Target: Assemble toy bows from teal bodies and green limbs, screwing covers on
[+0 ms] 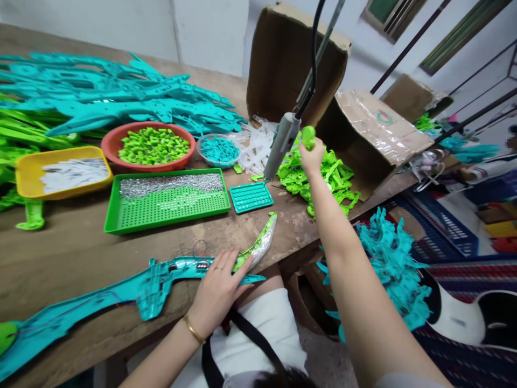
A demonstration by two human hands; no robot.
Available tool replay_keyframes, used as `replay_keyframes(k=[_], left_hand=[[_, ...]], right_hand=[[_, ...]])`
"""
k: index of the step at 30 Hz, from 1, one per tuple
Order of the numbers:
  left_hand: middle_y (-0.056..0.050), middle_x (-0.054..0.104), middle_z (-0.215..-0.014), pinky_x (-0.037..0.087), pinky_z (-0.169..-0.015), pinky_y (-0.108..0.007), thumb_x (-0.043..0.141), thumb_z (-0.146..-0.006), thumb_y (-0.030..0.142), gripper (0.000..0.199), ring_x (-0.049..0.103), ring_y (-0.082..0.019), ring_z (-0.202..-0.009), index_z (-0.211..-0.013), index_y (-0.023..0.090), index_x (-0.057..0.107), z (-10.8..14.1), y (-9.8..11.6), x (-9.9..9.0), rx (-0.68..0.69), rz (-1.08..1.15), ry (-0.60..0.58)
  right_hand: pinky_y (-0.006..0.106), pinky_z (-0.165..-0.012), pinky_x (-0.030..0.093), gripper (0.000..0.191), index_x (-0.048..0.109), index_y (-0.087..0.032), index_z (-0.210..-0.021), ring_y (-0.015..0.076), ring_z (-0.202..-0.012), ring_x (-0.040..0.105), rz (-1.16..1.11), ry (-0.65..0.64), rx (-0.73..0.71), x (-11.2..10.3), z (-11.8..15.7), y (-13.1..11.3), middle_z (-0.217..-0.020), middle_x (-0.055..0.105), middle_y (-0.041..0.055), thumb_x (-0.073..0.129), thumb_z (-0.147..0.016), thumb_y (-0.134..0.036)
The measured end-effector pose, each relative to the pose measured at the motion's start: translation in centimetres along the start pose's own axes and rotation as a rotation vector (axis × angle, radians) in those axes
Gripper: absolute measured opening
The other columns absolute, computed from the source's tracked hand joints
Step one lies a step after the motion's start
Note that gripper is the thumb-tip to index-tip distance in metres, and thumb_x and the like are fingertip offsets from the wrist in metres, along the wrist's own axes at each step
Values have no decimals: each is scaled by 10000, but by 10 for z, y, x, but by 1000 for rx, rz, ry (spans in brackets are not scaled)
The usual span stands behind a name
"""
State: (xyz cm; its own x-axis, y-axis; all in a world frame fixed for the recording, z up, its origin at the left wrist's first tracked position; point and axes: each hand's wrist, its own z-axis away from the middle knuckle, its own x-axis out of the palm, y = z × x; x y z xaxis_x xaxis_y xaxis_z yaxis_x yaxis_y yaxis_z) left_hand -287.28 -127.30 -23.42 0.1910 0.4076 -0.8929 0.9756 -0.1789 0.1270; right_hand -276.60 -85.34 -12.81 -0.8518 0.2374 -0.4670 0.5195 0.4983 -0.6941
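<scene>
My left hand lies with its fingers apart on the right end of a long teal plastic part, where a green and clear curved piece is attached or rests against it. Thin wires run along the teal part. Farther off, my right hand is raised over a pile of green plastic parts, its fingers closed round a green piece. A grey electric screwdriver hangs just left of my right hand, above a small teal tray.
A green tray of metal screws, a red bowl, a yellow tray and a clear bowl stand behind. Teal parts are heaped at the back left. Cardboard boxes stand behind the green pile.
</scene>
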Motion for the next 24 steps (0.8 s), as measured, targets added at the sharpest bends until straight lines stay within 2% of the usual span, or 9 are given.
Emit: replay_keyframes(k=[2,4,8,11,14,16,20,22,24], left_hand=[[-201,604,-1292,517,-992,-479,623,-868,452,499,614,-331,-1162,-1299,201,608,1,0,1,10,-5,1],[-202,604,-1288,518,-989,-485,644,-851,453,515,615,-338,-1154,-1296,195,611,1,-1,2,16,-7,9],[-208,597,-1290,523,-975,-491,603,-877,450,497,612,-344,-1146,-1294,178,612,1,-1,2,21,-3,24],[-210,595,-1284,528,-958,-492,543,-911,448,470,608,-345,-1144,-1287,175,617,0,-2,1,28,6,34],[-219,601,-1257,536,-930,-494,501,-926,459,479,611,-345,-1122,-1282,161,618,0,-3,1,45,19,43],[-223,601,-1251,537,-920,-495,481,-934,461,484,609,-345,-1117,-1281,153,617,0,-3,1,50,19,48],[-221,591,-1267,528,-928,-495,455,-944,462,482,601,-342,-1123,-1286,162,612,0,-4,1,51,13,48],[-226,581,-1282,519,-938,-498,454,-945,460,486,594,-343,-1137,-1296,159,604,0,-4,1,60,21,38],[-232,570,-1298,512,-944,-499,463,-943,456,487,585,-347,-1151,-1300,155,601,0,-4,0,65,30,30]], right_hand=[[365,-982,467,194,642,-131,-947,185,-1026,619,-307,153,312,-20,-17,15,-1016,684,62,667,-780,-226],[388,-926,500,171,619,-140,-923,166,-934,647,-448,185,479,-43,-25,29,-925,681,27,638,-806,-264],[394,-860,535,168,595,-152,-930,144,-861,666,-507,169,535,-86,-28,48,-896,678,14,589,-847,-298],[318,-812,558,162,571,-186,-997,114,-873,668,-557,291,492,-111,-35,57,-966,665,6,523,-902,-309],[290,-783,577,203,557,-211,-998,117,-935,665,-468,398,484,-127,-45,66,-1027,632,33,418,-959,-354],[303,-781,586,255,565,-210,-965,131,-973,661,-357,316,497,-128,-45,71,-1022,622,58,391,-970,-397],[365,-759,593,195,607,-153,-840,177,-840,682,-98,-14,508,-116,-27,76,-816,649,76,566,-886,-338],[406,-767,585,166,628,-130,-804,205,-800,685,82,-166,478,-110,-15,77,-756,656,86,628,-835,-292],[443,-821,564,161,648,-119,-801,242,-847,686,282,-279,410,-108,-4,77,-767,671,104,683,-783,-275]])
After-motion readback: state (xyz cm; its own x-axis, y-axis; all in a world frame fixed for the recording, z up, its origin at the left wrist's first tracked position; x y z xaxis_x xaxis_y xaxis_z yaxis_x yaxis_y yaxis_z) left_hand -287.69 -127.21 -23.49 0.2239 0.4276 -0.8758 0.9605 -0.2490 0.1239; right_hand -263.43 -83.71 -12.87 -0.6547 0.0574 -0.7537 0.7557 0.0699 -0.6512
